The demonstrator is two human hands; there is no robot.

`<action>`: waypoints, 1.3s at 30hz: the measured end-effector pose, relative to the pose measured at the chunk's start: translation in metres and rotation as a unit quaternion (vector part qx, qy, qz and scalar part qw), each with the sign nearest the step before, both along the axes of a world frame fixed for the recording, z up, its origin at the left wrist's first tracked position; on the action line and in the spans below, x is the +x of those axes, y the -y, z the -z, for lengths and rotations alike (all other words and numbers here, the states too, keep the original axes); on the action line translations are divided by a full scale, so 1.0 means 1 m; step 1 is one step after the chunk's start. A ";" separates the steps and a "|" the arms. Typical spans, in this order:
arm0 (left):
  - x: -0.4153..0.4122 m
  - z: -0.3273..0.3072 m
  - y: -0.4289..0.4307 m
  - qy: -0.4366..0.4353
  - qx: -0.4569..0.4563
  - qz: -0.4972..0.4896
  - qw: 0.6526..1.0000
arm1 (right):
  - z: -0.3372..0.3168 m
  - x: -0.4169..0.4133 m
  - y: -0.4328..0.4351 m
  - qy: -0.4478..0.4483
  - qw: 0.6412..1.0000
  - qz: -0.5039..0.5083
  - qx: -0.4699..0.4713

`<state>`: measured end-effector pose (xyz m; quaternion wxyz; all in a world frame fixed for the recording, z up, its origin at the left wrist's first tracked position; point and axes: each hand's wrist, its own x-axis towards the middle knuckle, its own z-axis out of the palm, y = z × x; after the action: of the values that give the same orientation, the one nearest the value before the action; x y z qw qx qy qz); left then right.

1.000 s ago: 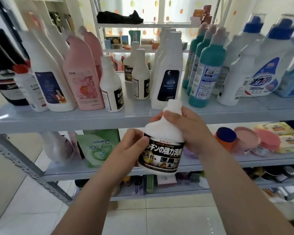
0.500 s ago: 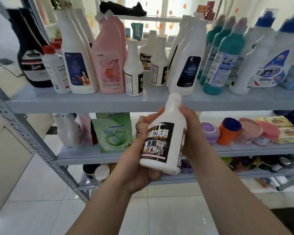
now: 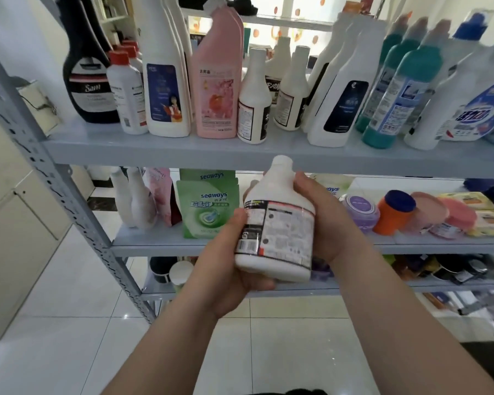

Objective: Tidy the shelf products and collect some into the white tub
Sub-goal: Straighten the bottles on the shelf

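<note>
Both hands, left hand (image 3: 228, 269) and right hand (image 3: 322, 220), grip the white bottle (image 3: 277, 223) upright, cap up, back label facing the camera.

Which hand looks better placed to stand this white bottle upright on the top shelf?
Right, probably. The right hand wraps the upper side of the white bottle, leaving its base free to set down, while the left hand cups that base from below.
</note>
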<state>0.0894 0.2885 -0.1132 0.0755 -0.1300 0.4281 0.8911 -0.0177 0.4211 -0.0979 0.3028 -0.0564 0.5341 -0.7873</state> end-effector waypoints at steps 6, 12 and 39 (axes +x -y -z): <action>0.007 -0.002 0.004 0.034 0.086 0.030 0.995 | 0.025 0.013 0.015 0.055 0.995 -0.017 -0.079; 0.007 0.001 0.022 0.023 0.065 0.028 0.997 | 0.026 0.011 0.033 0.061 0.989 -0.019 -0.132; -0.009 0.028 0.026 -0.114 -0.319 -0.099 0.936 | 0.004 -0.002 0.037 -0.175 0.980 0.069 0.061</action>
<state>0.0807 0.2624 -0.1413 -0.1084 -0.0863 0.6803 0.7197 -0.0201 0.3841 -0.1022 0.1529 -0.1374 0.6285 -0.7501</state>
